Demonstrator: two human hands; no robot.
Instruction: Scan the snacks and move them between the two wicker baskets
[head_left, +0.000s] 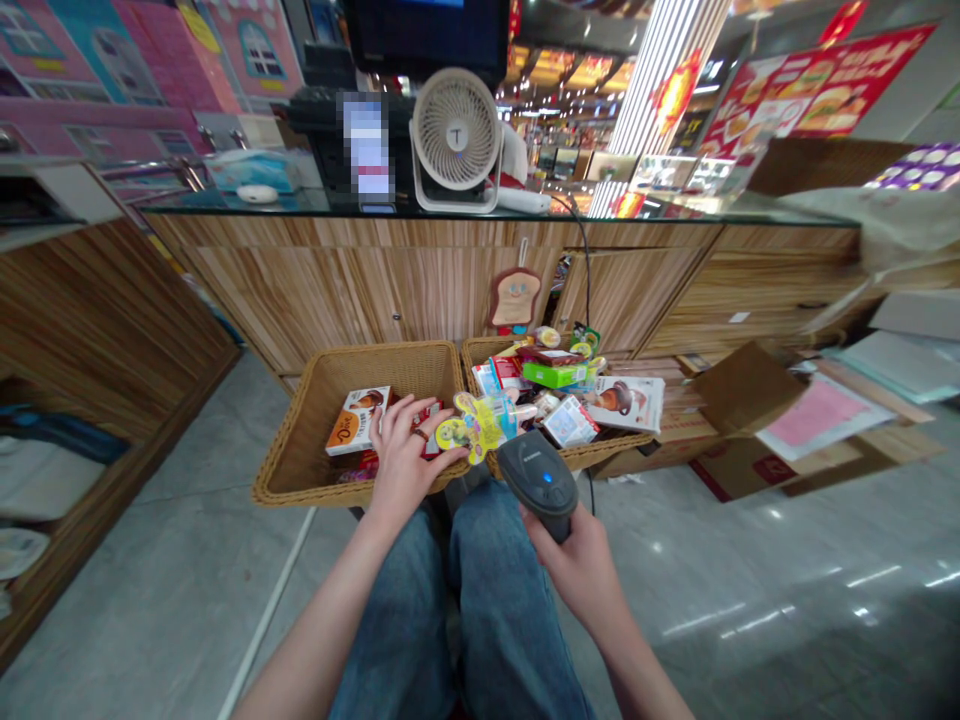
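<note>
My right hand (577, 560) is wrapped round the handle of a dark grey barcode scanner (536, 478) with a lit blue light on top. The scanner's head points at a yellow flower-shaped packet (484, 425) with a cartoon print and a clear part on its right. My left hand (405, 445), wearing a ring, grips this packet's left edge between thumb and fingers. Beneath that hand is the left wicker basket (289, 440), holding an orange-and-white chocolate box (358, 420) and red packs partly hidden by my fingers.
The right wicker basket (600, 455) is heaped with boxes, including a green box (555, 375) and a white box (626, 402). Behind stands a wooden counter (360, 290) with a fan (457, 135), a phone and a monitor. Cardboard boxes (750, 390) lie at right.
</note>
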